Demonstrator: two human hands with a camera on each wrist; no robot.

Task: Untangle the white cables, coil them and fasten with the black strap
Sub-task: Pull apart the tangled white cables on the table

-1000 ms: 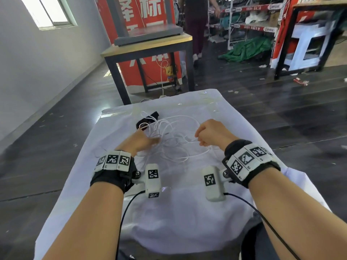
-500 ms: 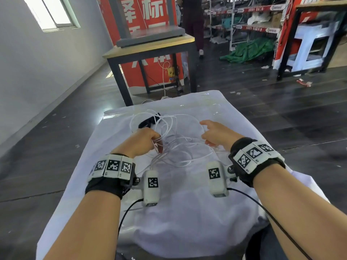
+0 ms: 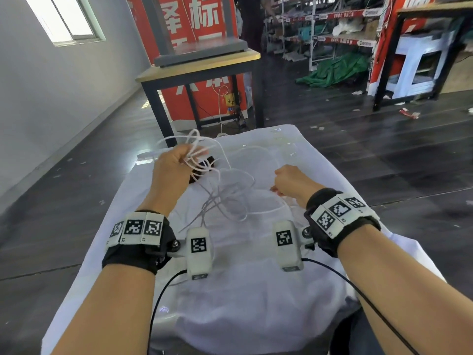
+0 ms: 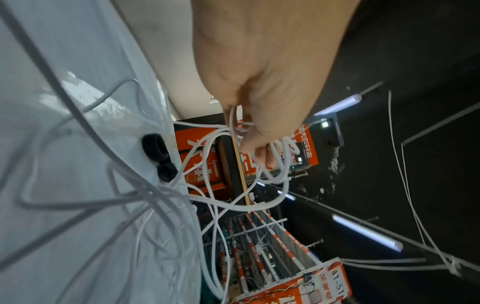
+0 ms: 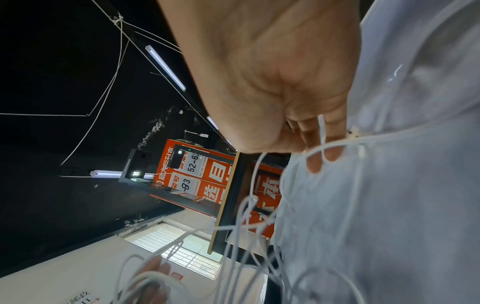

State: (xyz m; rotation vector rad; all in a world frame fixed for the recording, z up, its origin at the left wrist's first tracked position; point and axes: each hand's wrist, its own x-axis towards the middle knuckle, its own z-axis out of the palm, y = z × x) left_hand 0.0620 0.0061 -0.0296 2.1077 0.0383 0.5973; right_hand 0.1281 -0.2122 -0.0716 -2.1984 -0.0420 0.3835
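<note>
A tangle of thin white cables (image 3: 225,196) spreads over the white-covered table (image 3: 243,290). My left hand (image 3: 176,162) is raised above the table and grips a bunch of cable loops (image 4: 259,156), which trail down to the tangle. My right hand (image 3: 289,180) stays low at the right of the tangle and pinches a cable strand (image 5: 322,135) near the cloth. The black strap (image 3: 204,166) lies on the cloth behind my left hand, partly hidden; in the left wrist view the black strap (image 4: 158,150) shows as two curled rolls.
A wooden-topped table with black legs (image 3: 202,70) stands just past the far edge, with a red banner (image 3: 194,34) behind it. Shelving (image 3: 332,29) and a green sheet (image 3: 335,70) fill the back right. Dark floor surrounds the table.
My left hand has lifted up and to the left, pulling a bunch of cable loops off the table. My right hand has stayed low, holding its strand.
</note>
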